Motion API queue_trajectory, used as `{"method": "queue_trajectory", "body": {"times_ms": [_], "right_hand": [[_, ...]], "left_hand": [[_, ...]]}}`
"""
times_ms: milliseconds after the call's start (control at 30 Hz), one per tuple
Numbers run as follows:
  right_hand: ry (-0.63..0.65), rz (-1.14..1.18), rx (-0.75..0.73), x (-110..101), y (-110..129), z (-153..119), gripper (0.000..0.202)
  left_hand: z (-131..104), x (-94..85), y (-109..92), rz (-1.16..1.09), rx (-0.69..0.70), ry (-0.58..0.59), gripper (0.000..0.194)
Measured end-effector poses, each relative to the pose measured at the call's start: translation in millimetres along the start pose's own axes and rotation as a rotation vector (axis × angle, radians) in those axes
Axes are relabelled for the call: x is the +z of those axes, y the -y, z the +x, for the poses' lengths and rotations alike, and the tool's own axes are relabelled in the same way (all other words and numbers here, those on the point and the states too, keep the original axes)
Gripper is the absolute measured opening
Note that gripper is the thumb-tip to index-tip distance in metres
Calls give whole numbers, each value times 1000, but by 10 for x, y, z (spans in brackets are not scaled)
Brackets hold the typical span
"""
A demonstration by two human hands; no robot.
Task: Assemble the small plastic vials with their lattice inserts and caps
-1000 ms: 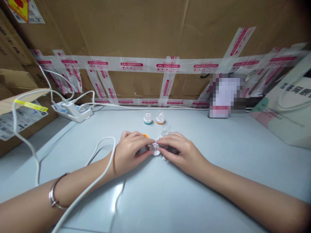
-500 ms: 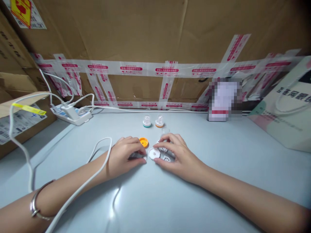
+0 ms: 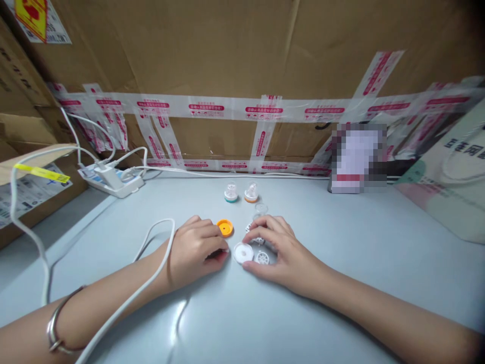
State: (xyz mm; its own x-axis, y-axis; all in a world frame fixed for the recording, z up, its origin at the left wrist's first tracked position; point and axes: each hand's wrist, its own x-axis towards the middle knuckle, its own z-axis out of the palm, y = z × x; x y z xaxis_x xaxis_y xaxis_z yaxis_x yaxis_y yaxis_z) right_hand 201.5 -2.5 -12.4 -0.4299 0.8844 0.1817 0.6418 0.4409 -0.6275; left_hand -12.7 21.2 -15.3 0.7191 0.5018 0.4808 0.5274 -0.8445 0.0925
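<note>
Left hand [image 3: 197,250]: resting on the table [image 3: 341,283], fingers curled together over a small dark part, mostly hidden.
Right hand [image 3: 278,253]: fingers bent and slightly apart, arched over a white spoked piece [image 3: 262,258].
White round cap [image 3: 243,252]: flat between both hands.
Orange cap [image 3: 225,227]: just beyond the left fingers.

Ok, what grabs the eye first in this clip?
Two hands meet mid-table: the left hand curled beside a bright orange cap, the right hand arched over small white parts next to a white disc. Behind stands a cardboard wall criss-crossed with red-printed tape.
</note>
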Motion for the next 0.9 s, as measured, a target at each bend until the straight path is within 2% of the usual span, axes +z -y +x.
{"method": "queue_trajectory", "body": {"times_ms": [133,200,467,567,767,900], "right_hand": [[-7,-5,-5,1,-1,-7,24],[-11,-7,-11,0,-6,-5,24],[-23,-7,-29,9,-23,-6,25],[-30,-3,-31,9,-29,-9,25],[-24,2,-27,14,-28,-1,25],[-18,2,-19,7,-21,6,25]], "left_hand": [[61,-20,-37,178,135,-106,13],[87,-32,-73,187,157,-129,11],[116,-45,-123,126,301,-80,7],[107,-34,-114,106,287,-79,7],[50,10,-89,-31,175,-108,10],[16,-9,-54,-75,141,-49,13]]}}
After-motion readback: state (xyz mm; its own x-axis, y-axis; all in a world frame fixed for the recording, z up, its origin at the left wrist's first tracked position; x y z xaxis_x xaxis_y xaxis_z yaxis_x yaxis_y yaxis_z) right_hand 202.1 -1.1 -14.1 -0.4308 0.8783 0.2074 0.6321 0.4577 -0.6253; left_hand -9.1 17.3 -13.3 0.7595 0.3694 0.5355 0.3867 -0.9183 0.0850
